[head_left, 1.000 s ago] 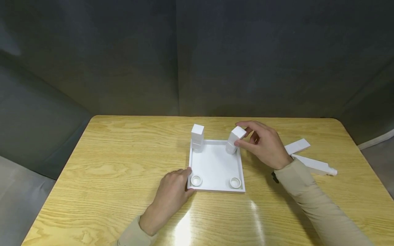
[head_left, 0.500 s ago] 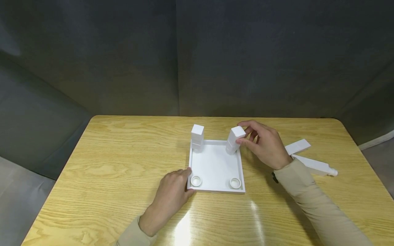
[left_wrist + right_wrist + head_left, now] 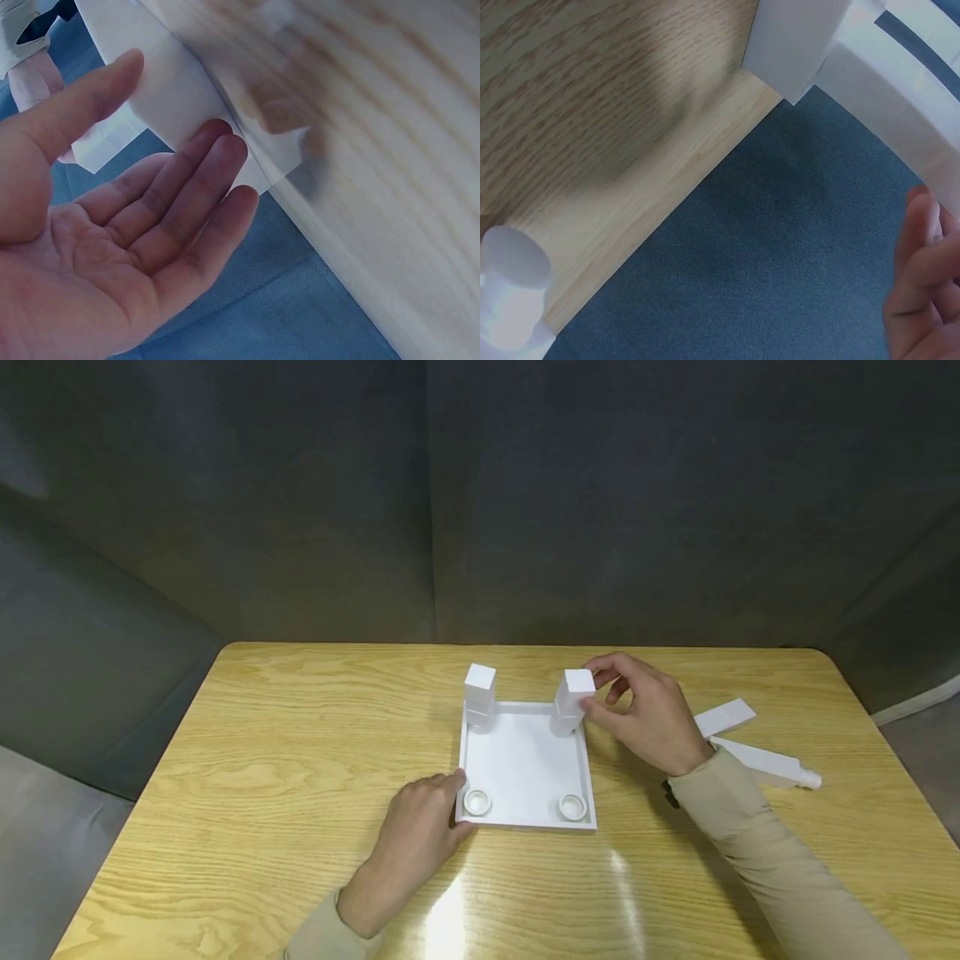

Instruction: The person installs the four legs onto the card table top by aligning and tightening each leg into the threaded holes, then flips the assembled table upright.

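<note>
Right post (image 3: 572,700) more upright now

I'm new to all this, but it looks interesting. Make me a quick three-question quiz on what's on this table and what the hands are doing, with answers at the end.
1. True or false: the left hand touches the white tray at its near left corner.

2. What does the right hand pinch?
A) A round ring at a near corner of the tray
B) The post at the tray's far right corner
C) The post at the tray's far left corner

3. How many loose white pieces lie on the wooden table to the right of the tray?

Key: 1. True. 2. B. 3. Two.
</note>
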